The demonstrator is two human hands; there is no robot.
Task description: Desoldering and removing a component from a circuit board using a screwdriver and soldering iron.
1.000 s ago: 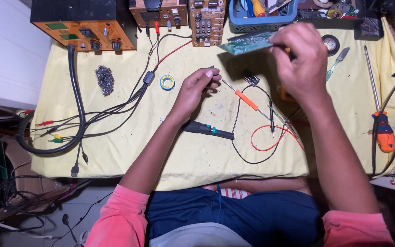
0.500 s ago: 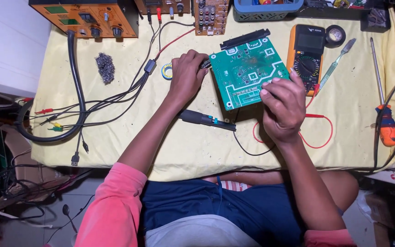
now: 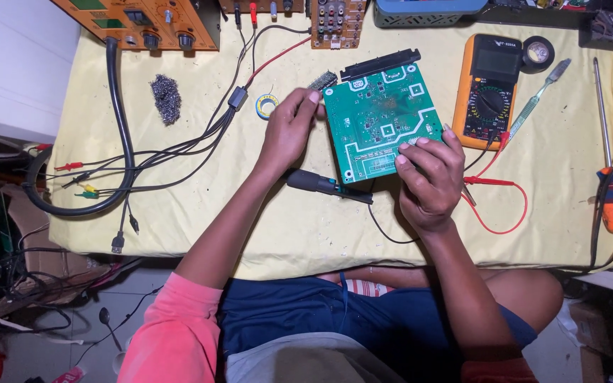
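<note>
Green circuit board (image 3: 383, 120) is held flat above the yellow cloth (image 3: 306, 227), right hand (image 3: 431, 177) gripping its near edge, left hand (image 3: 289, 131) pinching its far-left side; inspection seemingly underway, needing steady support.

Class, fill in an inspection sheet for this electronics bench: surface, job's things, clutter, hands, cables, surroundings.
Surface: yellow cloth over the bench.
Job's things: green circuit board, held by both hands above the cloth.
Clutter: orange multimeter, steel wool, solder coil, orange-handled screwdriver, black tape roll.
Hands: left hand grips the board's left edge; right hand its lower right corner.
Cables: thick black cable, red probe lead.
Surroundings: orange power supply at the back.
</note>
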